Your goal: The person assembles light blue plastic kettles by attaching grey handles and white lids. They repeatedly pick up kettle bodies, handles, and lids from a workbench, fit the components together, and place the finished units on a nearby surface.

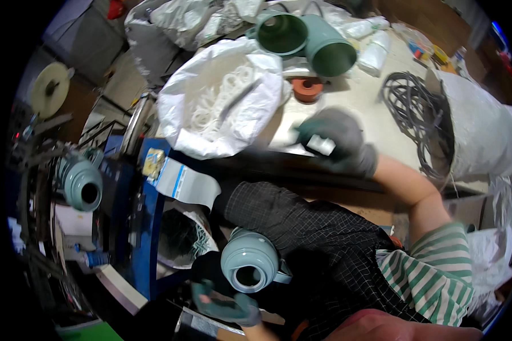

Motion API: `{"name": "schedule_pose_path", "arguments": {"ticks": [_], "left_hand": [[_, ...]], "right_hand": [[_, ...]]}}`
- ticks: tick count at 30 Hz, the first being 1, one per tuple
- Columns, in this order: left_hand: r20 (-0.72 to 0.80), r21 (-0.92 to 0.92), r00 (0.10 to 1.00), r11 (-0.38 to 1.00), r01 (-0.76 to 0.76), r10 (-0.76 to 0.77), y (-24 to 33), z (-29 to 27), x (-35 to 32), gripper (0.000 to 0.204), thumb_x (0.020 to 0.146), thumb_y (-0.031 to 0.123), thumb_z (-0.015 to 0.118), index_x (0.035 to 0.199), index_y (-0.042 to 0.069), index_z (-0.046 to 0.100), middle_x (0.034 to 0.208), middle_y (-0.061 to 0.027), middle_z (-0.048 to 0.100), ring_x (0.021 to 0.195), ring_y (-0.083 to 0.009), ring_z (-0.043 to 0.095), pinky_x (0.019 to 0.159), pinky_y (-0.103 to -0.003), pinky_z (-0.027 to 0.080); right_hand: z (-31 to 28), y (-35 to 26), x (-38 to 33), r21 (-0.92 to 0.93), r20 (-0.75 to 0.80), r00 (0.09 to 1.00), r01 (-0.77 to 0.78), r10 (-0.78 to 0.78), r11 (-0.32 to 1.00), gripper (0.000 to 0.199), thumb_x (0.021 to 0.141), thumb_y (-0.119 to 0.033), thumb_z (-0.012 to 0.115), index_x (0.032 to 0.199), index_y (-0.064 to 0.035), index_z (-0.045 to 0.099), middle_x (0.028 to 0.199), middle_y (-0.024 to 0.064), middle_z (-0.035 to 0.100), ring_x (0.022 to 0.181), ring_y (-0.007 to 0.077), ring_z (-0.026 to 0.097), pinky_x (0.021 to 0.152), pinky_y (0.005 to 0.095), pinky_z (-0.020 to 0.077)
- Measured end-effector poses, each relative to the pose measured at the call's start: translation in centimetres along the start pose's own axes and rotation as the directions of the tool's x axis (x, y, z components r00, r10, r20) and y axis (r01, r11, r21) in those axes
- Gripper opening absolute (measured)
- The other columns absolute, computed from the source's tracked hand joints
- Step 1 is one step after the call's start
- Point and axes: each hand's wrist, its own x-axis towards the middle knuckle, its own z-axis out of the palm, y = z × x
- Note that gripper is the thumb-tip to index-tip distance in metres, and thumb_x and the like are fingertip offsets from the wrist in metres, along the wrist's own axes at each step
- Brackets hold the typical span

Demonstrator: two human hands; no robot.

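Far left, a grey-green pipe fitting (81, 183) sits on the dark machine, apart from you. Your left hand (224, 307), gloved, fingers curled loosely and part open, touches the underside of a second grey-green fitting (252, 267) resting on your lap; firm grip unclear. Above it, a white sack (222, 102) of white rings lies open on the bench. Your right hand (335, 142), gloved, blurred, is closed around a small white piece (322, 145) over the bench edge. Black cable coil (409, 108) lies right of it.
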Motion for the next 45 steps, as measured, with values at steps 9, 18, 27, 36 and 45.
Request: {"name": "schedule_pose_path", "arguments": {"ticks": [9, 18, 27, 36, 45], "left_hand": [[-0.181, -0.307, 0.869, 0.866, 0.395, -0.461, -3.2, -1.1, -1.2, 0.032, 0.110, 0.029, 0.045, 0.106, -0.001, 0.057, 0.102, -0.0127, 0.058, 0.085, -0.0197, 0.058, 0.072, -0.031, 0.050], [-0.179, -0.892, 0.639, 0.398, 0.216, -0.748, -4.8, -4.1, 2.7, 0.029, 0.117, 0.031, 0.035, 0.097, 0.013, 0.046, 0.072, 0.0043, 0.033, 0.060, -0.0080, 0.032, 0.054, -0.025, 0.029], [0.266, -0.962, 0.535, -0.183, 0.204, -0.802, -1.2, 1.7, 3.9, 0.024, 0.112, 0.033, 0.049, 0.098, 0.014, 0.052, 0.069, 0.0034, 0.039, 0.058, -0.0101, 0.040, 0.051, -0.027, 0.034], [0.222, -0.960, 0.747, -0.008, 0.279, -0.627, 2.3, 2.6, 1.0, 0.025, 0.106, 0.033, 0.060, 0.109, 0.008, 0.055, 0.093, -0.0024, 0.056, 0.082, -0.0124, 0.054, 0.075, -0.028, 0.047], [0.217, -0.960, 0.832, 0.044, 0.277, -0.511, 0.5, -1.3, 1.9, 0.031, 0.104, 0.040, 0.061, 0.109, 0.009, 0.059, 0.096, -0.0035, 0.059, 0.089, -0.0169, 0.060, 0.075, -0.032, 0.050]], "right_hand": [[11.7, -11.8, 3.6, 0.833, 0.495, 0.862, -0.506, 0.106, 0.227, 0.100, 0.069, -0.037, 0.099, 0.150, -0.0022, 0.051, 0.145, 0.0184, 0.058, 0.126, 0.0292, 0.063, 0.104, 0.0443, 0.0534], [14.2, -17.2, 1.2, 0.777, 0.285, 0.886, 0.009, -0.365, 0.630, 0.052, 0.067, -0.020, 0.093, 0.113, -0.0077, 0.073, 0.118, 0.0149, 0.069, 0.110, 0.0337, 0.069, 0.093, 0.0489, 0.0585], [11.5, -13.7, -0.9, 0.838, 0.284, 0.939, -0.146, -0.192, 0.527, 0.067, 0.066, -0.023, 0.088, 0.124, -0.0060, 0.059, 0.122, 0.0198, 0.057, 0.109, 0.0384, 0.067, 0.096, 0.0543, 0.0563], [10.1, -14.9, 1.1, 0.892, 0.328, 0.828, -0.114, -0.454, 0.437, 0.057, 0.060, -0.025, 0.099, 0.106, -0.0121, 0.068, 0.110, 0.0114, 0.065, 0.106, 0.0332, 0.069, 0.097, 0.0493, 0.0562], [11.5, -14.7, 1.8, 0.921, 0.265, 0.924, -0.158, -0.276, 0.355, 0.084, 0.078, -0.047, 0.088, 0.142, -0.0038, 0.057, 0.134, 0.0167, 0.059, 0.119, 0.0299, 0.062, 0.097, 0.0467, 0.0544]]}}
